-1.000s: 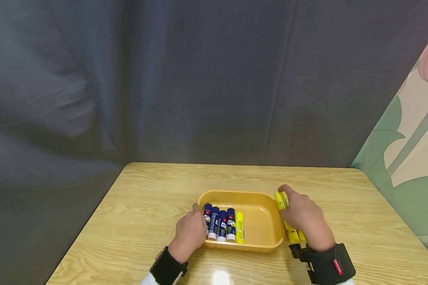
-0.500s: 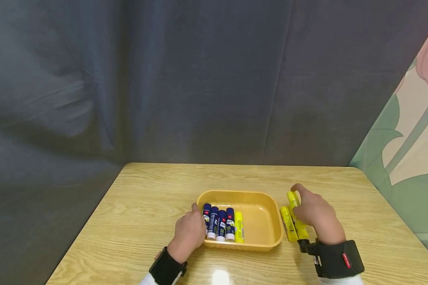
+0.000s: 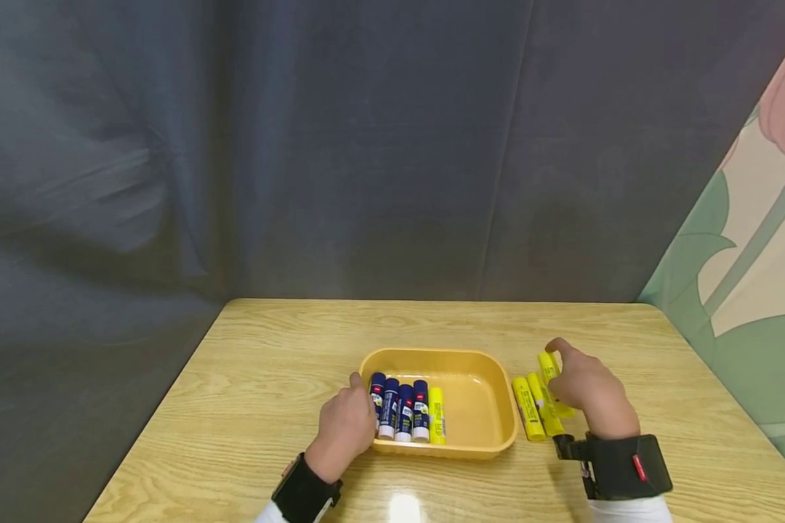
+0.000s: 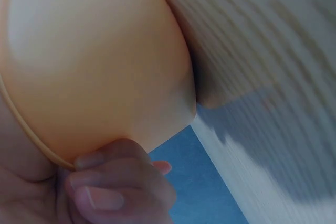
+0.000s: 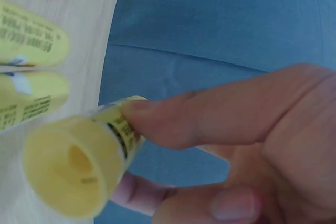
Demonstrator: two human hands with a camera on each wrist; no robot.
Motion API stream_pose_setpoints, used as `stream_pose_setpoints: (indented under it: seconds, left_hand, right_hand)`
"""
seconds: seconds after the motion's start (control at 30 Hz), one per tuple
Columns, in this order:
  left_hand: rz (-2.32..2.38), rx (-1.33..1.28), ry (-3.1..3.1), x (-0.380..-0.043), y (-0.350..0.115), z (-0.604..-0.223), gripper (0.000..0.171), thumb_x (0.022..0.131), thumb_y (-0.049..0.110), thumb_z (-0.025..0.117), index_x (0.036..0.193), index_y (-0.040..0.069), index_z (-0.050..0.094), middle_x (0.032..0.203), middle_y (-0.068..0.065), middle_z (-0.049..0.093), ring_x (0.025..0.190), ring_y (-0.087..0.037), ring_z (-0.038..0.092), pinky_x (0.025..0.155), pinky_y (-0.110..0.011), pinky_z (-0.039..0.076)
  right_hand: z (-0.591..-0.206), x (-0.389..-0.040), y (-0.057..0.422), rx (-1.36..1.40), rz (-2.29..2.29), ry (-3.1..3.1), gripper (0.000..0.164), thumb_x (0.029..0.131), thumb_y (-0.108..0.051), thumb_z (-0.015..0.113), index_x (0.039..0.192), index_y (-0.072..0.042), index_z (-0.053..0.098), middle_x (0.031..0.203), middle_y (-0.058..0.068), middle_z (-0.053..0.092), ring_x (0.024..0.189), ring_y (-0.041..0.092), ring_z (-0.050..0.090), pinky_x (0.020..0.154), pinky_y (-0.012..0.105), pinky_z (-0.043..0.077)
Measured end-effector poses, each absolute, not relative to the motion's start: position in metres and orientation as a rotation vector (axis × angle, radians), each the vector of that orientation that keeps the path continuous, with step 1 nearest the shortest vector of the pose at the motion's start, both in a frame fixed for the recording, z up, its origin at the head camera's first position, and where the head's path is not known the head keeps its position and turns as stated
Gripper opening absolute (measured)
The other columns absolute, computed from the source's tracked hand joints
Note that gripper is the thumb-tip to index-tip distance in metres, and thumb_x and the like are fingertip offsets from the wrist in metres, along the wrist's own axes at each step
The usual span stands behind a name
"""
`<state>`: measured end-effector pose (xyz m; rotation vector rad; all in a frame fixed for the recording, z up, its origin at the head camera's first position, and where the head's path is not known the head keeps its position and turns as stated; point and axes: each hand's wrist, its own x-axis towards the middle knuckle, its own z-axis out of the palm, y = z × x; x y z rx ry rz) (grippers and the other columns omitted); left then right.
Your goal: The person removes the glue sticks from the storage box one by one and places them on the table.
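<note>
My left hand (image 3: 347, 418) grips the left edge of a yellow-orange plastic tray (image 3: 445, 452). In the left wrist view its curled fingers (image 4: 123, 182) lie against the tray's outer wall. Several blue-capped glue sticks (image 3: 421, 412) lie side by side in the tray's left part, with one yellow glue stick (image 3: 437, 415) beside them. To the right of the tray, my right hand (image 3: 592, 385) pinches another yellow glue stick (image 5: 118, 127) between thumb and fingers; its hollow end faces the right wrist camera. Two more yellow glue sticks (image 3: 528, 409) lie together on the table, between tray and right hand.
The wooden table (image 3: 288, 341) ends at a dark grey curtain (image 3: 379, 181) behind. A flower-patterned cloth (image 3: 759, 290) hangs along the right side. Light glares off the table in front of the tray.
The right hand has moved away from the tray to the right, first leaving one yellow glue stick by the tray, then a second, and now holds a third. The left hand stays on the tray.
</note>
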<state>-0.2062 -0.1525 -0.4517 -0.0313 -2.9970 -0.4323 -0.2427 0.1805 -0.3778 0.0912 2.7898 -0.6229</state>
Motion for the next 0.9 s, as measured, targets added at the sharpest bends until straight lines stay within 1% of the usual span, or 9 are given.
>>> stream_pose_setpoints:
  seconds: [0.2, 0.4, 0.53, 0.7, 0.9]
  left_hand:
    - [-0.427, -0.028, -2.995, -0.207, -0.153, -0.452, 0.039, 0.092, 0.018, 0.047, 0.116, -0.013, 0.044, 0.063, -0.015, 0.058, 0.046, -0.021, 0.053, 0.039, -0.037, 0.044]
    - [-0.429, -0.036, -2.985, -0.207, -0.153, -0.454, 0.037, 0.092, 0.017, 0.047, 0.114, -0.012, 0.044, 0.063, -0.015, 0.058, 0.047, -0.021, 0.053, 0.039, -0.037, 0.044]
    - [-0.434, -0.037, -2.985, -0.207, -0.153, -0.454, 0.037, 0.092, 0.017, 0.047, 0.114, -0.012, 0.045, 0.064, -0.015, 0.058, 0.047, -0.022, 0.054, 0.039, -0.038, 0.044]
    - [-0.440, -0.040, -2.987, -0.206, -0.153, -0.454, 0.038, 0.092, 0.017, 0.047, 0.115, -0.013, 0.044, 0.063, -0.015, 0.058, 0.046, -0.021, 0.053, 0.038, -0.037, 0.044]
    - [-0.442, -0.039, -2.983, -0.207, -0.153, -0.453, 0.035, 0.092, 0.017, 0.047, 0.112, -0.012, 0.045, 0.061, -0.014, 0.057, 0.046, -0.021, 0.053, 0.038, -0.037, 0.043]
  right_hand:
    - [-0.382, -0.246, 0.187, 0.102, -0.619, 2.764, 0.058, 0.077, -0.005, 0.059, 0.130, 0.001, 0.036, 0.110, 0.037, 0.049, 0.076, 0.034, 0.050, 0.058, 0.042, 0.045]
    - [-0.387, -0.247, 0.191, 0.124, -0.634, 2.709, 0.055, 0.078, -0.005, 0.057, 0.129, 0.002, 0.036, 0.111, 0.037, 0.049, 0.080, 0.036, 0.049, 0.062, 0.048, 0.045]
    - [-0.391, -0.248, 0.192, 0.132, -0.635, 2.679, 0.054, 0.079, -0.003, 0.056, 0.129, 0.003, 0.036, 0.109, 0.035, 0.051, 0.081, 0.036, 0.050, 0.064, 0.048, 0.045]
    - [-0.396, -0.250, 0.193, 0.149, -0.646, 2.654, 0.053, 0.080, -0.002, 0.056, 0.128, 0.004, 0.035, 0.111, 0.037, 0.049, 0.082, 0.037, 0.049, 0.068, 0.050, 0.045]
    - [-0.400, -0.251, 0.194, 0.157, -0.649, 2.642, 0.052, 0.079, -0.001, 0.056, 0.127, 0.005, 0.036, 0.108, 0.036, 0.050, 0.080, 0.037, 0.049, 0.068, 0.051, 0.046]
